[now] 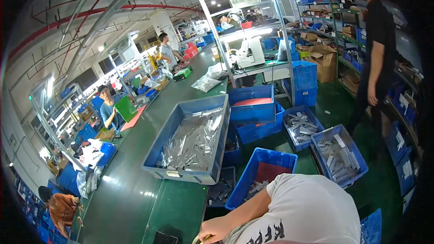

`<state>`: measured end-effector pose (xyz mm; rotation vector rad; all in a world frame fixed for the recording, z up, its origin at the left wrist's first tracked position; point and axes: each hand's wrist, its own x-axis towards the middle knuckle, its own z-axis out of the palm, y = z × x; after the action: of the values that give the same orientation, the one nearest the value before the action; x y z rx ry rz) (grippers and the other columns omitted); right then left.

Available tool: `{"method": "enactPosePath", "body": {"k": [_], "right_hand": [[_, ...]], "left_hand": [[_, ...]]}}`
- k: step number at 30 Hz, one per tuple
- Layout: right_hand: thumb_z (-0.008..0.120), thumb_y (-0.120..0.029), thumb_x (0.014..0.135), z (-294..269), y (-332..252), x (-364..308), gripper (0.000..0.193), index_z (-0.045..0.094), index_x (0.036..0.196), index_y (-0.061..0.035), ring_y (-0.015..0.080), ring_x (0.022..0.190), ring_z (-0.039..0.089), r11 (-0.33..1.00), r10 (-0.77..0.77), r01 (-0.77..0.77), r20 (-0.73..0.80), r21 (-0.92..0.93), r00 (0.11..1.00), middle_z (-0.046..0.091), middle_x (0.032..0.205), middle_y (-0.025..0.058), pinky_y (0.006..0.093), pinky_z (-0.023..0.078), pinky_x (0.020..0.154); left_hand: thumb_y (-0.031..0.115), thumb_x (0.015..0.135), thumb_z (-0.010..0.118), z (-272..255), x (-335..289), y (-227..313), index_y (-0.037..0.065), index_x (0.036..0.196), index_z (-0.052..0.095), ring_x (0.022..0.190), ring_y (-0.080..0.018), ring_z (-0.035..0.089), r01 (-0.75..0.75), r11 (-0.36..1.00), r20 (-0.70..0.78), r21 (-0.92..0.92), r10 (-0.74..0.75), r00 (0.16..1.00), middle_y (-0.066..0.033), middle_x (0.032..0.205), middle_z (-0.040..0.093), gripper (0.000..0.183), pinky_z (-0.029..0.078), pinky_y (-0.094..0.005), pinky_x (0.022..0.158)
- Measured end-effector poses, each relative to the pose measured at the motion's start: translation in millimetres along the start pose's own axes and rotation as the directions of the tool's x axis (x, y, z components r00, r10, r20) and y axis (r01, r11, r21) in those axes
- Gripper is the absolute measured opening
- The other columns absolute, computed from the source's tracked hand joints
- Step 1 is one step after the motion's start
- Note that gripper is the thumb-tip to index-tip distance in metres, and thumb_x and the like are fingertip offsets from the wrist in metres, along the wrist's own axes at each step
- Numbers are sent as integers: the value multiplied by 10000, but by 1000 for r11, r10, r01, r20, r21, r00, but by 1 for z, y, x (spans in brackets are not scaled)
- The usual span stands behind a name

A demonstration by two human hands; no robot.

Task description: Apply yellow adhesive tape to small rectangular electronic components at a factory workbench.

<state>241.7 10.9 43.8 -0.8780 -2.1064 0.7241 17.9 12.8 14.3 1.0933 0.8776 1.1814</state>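
Observation:
My right arm, in a white printed sleeve, bends in from the lower right. My right hand is at the bottom edge, beside the near end of the green bench. Its fingers are closed around a narrow, pale yellow curved thing, cut off by the frame and too small to name. To its left, a small black box lies on the bench. Above the hand sits a large grey-blue bin heaped with thin silvery metal strips. My left hand is out of view.
Blue crates of metal parts stand on the floor to the right; another crate is beside the bench. A long green bench runs away from me. A person in black stands by the shelves. Others sit along the bench's far side.

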Motion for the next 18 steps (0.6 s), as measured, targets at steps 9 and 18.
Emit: {"method": "enactPosePath", "body": {"k": [9,18], "right_hand": [[639,-236,916,5,12,1,195,627,854,-51,347,582,592,994,-95,91,-47,-65,994,600,619,119,442,417,529],[659,-228,882,5,13,-1,182,627,831,-56,325,616,618,974,-168,155,-67,-163,983,628,653,104,424,438,568]], "left_hand": [[111,913,698,-17,-1,-17,51,1139,553,741,-106,513,-3,965,25,261,-3,1000,-36,884,606,276,460,-285,648],[86,900,681,-8,-4,-19,29,1092,579,792,-138,527,78,990,-45,114,-73,996,-49,929,610,225,487,-312,705]]}}
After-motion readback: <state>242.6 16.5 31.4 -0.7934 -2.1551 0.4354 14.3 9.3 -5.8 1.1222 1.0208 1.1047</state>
